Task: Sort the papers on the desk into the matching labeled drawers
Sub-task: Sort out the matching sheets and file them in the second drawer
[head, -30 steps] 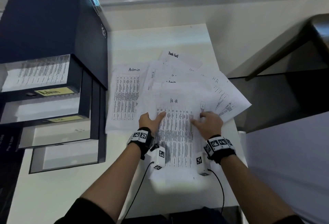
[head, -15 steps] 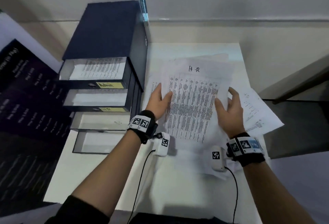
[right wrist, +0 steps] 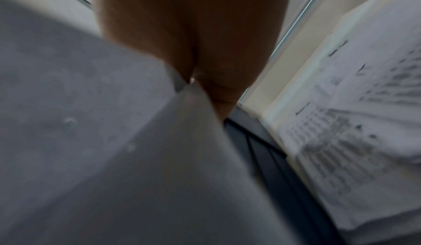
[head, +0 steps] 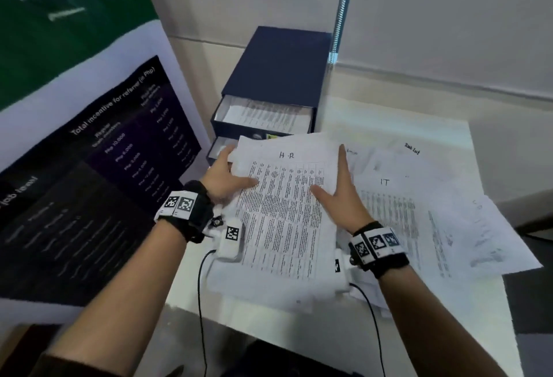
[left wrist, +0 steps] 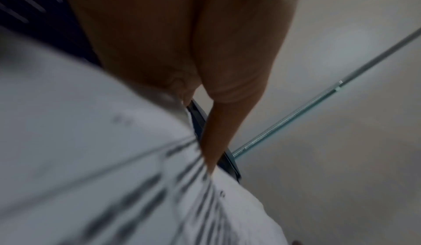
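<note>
Both hands hold the HR stack (head: 287,212), a flat sheaf of white printed sheets with dense tabular text and "H-R" handwritten at the top. Your left hand (head: 223,180) grips the stack's left edge: the thumb lies on the top sheet and the fingers (head: 223,155) curl under the upper left corner. Your right hand (head: 341,197) grips the right edge, thumb across the print and fingers extended along the margin. The wrist views, though blurred, show each thumb pressing paper against the palm side.

The stack is raised off the worktop (head: 419,331), a pale, smooth, rectangular surface, and its top edge overlaps the front of the drawer unit (head: 278,77). That unit is a dark blue, matte, box-shaped cabinet. Its top drawer (head: 266,116) stands pulled out with printed sheets lying flat inside. A second drawer (head: 220,149) below is also pulled out, partly hidden by the stack; its label cannot be read.

Right of the stack, loose sheets (head: 434,212) lie fanned and overlapping on the worktop; one is marked "IT" (head: 384,182). Left of the unit stands a glossy poster (head: 89,167) with dark panels and white lettering.
</note>
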The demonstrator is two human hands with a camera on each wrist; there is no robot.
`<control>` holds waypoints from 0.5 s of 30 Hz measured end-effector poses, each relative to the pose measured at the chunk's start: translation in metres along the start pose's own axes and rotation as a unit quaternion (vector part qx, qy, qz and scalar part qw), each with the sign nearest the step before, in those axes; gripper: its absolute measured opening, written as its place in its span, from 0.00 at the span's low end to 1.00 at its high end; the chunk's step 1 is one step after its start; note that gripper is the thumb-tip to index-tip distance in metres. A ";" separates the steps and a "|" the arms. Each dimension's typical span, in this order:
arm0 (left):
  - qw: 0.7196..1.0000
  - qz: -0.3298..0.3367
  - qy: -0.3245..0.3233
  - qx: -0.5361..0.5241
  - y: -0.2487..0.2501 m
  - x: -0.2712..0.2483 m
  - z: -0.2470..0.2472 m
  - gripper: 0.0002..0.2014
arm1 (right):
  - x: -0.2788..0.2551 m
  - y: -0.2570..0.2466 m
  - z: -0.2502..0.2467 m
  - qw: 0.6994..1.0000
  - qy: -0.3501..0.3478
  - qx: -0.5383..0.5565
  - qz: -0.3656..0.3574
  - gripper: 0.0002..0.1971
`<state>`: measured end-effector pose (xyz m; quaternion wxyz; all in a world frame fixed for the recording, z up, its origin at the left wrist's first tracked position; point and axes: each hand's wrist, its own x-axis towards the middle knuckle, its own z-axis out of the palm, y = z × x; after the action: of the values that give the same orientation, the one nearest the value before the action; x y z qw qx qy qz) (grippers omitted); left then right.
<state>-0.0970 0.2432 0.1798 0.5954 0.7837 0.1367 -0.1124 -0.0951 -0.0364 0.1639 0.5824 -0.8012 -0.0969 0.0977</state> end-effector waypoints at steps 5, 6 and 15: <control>0.997 -0.075 -0.023 -0.011 -0.026 -0.020 -0.063 0.52 | 0.028 -0.004 0.056 0.993 -0.089 -0.045 0.061 0.25; 0.996 -0.089 -0.029 -0.006 -0.025 -0.027 -0.070 0.42 | 0.033 -0.003 0.064 0.992 -0.087 -0.032 0.090 0.21; 0.996 -0.059 -0.020 -0.071 -0.033 -0.021 -0.100 0.34 | 0.071 -0.011 0.072 0.965 -0.031 0.106 0.239 0.15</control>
<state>-0.1266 0.3460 0.1838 0.6447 0.7274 0.1785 -0.1529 -0.0465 0.0520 0.1491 0.6203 -0.7314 0.0904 0.2686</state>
